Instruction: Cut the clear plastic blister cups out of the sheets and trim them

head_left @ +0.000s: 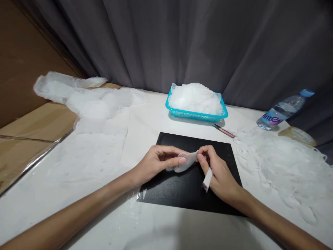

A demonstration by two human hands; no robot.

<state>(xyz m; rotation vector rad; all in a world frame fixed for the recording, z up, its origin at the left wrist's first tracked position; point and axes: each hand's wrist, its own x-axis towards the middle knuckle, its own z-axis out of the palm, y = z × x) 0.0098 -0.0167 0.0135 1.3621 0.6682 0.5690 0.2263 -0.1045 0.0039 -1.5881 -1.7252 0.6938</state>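
My left hand (161, 159) pinches a thin, whitish, translucent rounded piece (187, 163) between thumb and fingers. At the piece's right tip, the closed fingers of my right hand (214, 166) meet its edge. Out of the right palm sticks a flat, pale strip (207, 178) with a darker lower end; the rest of it is hidden in the hand, and I cannot tell what it is. Both hands hover over a black rectangular mat (171, 194) lying on the white table (151, 222).
Behind the mat stands a turquoise basket (192, 116) heaped with white pieces. A craft knife (224, 131) lies near it. On the right are a water bottle (283, 109), a tape roll (298, 135) and tangled white offcuts (291, 166). White sheets (91, 107) and cardboard (39, 121) lie left.
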